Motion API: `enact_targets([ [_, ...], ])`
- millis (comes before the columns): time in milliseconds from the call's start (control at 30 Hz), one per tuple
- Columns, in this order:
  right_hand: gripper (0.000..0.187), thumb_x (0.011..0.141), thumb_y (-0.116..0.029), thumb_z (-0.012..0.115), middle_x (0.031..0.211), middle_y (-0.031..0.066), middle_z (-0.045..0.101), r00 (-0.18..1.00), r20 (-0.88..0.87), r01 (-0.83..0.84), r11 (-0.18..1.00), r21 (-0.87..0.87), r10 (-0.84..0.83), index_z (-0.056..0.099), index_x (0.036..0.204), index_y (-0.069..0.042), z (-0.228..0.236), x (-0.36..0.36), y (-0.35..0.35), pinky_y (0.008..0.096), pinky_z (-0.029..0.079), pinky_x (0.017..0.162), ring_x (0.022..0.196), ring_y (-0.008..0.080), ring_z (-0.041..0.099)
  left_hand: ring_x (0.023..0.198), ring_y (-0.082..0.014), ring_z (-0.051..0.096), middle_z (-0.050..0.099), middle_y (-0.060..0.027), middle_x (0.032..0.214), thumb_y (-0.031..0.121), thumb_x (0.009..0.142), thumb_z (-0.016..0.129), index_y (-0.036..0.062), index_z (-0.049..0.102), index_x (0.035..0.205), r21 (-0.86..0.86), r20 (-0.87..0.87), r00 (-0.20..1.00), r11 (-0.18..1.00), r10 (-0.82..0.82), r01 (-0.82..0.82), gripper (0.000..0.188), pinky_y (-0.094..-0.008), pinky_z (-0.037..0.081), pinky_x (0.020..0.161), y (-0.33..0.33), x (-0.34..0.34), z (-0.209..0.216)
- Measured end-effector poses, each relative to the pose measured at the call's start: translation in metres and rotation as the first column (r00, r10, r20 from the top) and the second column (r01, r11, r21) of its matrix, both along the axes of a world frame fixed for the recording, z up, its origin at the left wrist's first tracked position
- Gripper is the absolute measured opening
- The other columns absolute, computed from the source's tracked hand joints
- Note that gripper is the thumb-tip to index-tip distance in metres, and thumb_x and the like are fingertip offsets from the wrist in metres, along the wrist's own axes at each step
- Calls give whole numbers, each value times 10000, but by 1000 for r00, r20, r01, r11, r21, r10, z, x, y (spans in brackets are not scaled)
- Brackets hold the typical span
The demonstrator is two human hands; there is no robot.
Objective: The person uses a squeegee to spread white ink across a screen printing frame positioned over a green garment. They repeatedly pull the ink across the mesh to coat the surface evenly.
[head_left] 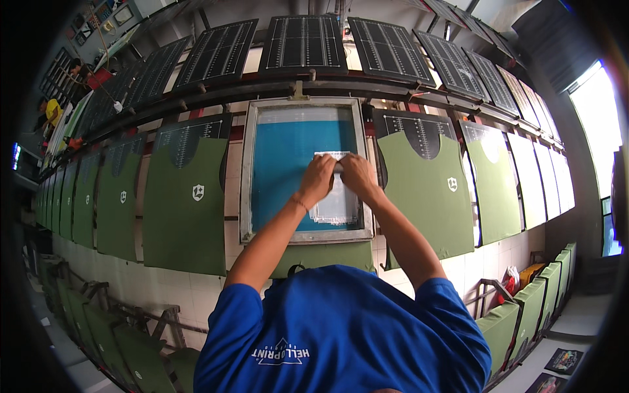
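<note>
Under both hands, a squeegee (333,157) lay across the blue mesh of a framed printing screen (303,171). The left hand (317,179) clenched its left end and the right hand (357,175) clenched its right end, the two touching at the middle, so only a pale strip of the tool showed above the knuckles. Just below the grip sat the screen's pale stencil patch (337,208). Olive green shirts (185,203) lay on boards to either side of the grip.

Your arms: both outstretched ahead, converging. Your left hand (317,178) and right hand (357,175): side by side, knuckles up, fingers curled closed, touching.
</note>
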State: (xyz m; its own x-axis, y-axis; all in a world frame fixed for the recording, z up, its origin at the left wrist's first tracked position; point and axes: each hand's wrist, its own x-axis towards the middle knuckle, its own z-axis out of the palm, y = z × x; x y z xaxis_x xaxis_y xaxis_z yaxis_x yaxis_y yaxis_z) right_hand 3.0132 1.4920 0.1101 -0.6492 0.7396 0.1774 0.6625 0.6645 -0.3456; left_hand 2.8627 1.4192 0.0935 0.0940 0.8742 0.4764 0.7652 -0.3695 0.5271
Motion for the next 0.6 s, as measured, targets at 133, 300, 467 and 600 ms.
enact_targets([
  [133, 182, 780, 9, 576, 983, 137, 668, 998, -29, -49, 999, -8, 49, 692, 911, -42, -3, 33, -74, 403, 522, 858, 989, 319, 633, 961, -336, 549, 568, -152, 1015, -6, 806, 542, -18, 581, 1006, 41, -2, 1000, 999, 24, -23, 204, -412, 468, 844, -75, 30, 9],
  [300, 340, 761, -35, 589, 1134, 137, 615, 995, -54, -86, 996, -32, 85, 636, 1097, -13, -27, 68, -150, 400, 483, 930, 1093, 318, 567, 1082, -330, 545, 570, -148, 1134, 52, 841, 566, -31, 583, 1133, -49, -77, 997, 999, 11, -15, 304, -424, 445, 948, -147, 57, -27],
  [467, 513, 727, -54, 626, 1248, 140, 562, 989, -38, -144, 988, -59, 142, 583, 1236, -8, -35, 83, -171, 408, 458, 992, 1157, 322, 520, 1169, -329, 514, 556, -141, 1239, 87, 823, 646, -19, 566, 1215, -127, -92, 992, 989, -83, 71, 414, -437, 414, 1009, -171, 50, -34],
  [600, 528, 773, -122, 674, 1304, 161, 546, 981, -121, -170, 973, -153, 153, 566, 1281, -26, -19, 91, -173, 428, 424, 1054, 1250, 344, 487, 1132, -356, 529, 577, -147, 1192, 201, 825, 718, 9, 585, 1201, -142, 51, 997, 989, 50, -42, 443, -453, 421, 986, -172, 16, -13],
])
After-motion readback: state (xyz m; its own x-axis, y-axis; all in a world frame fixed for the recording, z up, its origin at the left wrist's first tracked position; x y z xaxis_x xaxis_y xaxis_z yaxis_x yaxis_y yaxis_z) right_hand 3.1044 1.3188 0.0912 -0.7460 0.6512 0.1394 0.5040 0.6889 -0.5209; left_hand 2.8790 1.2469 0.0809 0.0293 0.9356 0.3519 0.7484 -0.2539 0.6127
